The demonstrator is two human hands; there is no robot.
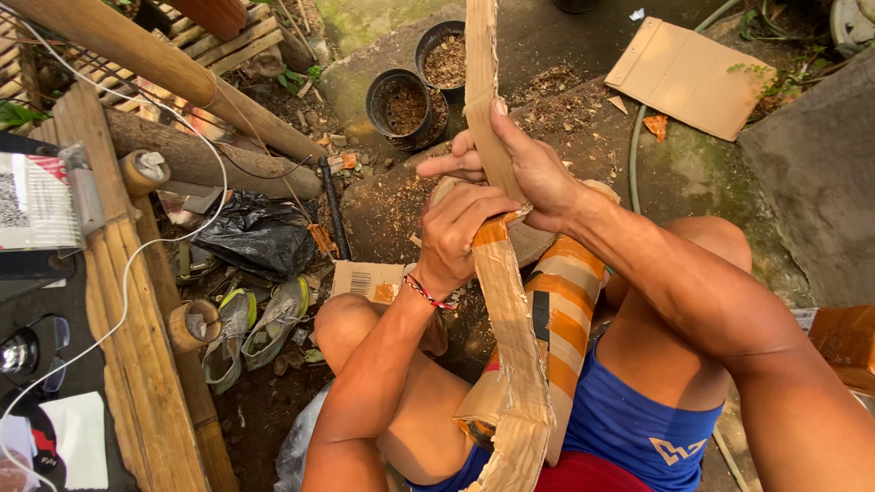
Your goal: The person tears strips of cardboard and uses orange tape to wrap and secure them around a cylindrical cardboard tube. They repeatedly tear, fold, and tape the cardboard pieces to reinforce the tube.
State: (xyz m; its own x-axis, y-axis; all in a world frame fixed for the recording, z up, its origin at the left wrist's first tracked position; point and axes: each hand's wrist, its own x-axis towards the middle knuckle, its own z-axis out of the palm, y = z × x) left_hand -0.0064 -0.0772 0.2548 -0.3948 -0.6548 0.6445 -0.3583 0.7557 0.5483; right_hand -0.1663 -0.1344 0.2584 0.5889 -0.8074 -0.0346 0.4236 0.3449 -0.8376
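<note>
A long strip of brown cardboard [510,364], patched with orange and clear tape, runs from my lap up past the top of the view. My left hand [456,232] grips the strip at an orange-taped spot near its middle. Just above, my right hand [533,169] holds the same strip, thumb pressed along its face and fingers wrapped behind. A second taped cardboard piece [570,301] with orange bands lies against my right thigh. I sit with bare knees apart, in blue shorts.
Two black pots [406,109] of soil stand ahead on the dirt. A flat cardboard sheet [693,77] lies at upper right, with a green hose [633,155] beside it. Bamboo poles [146,55], a black bag [260,237] and worn shoes [251,328] crowd the left.
</note>
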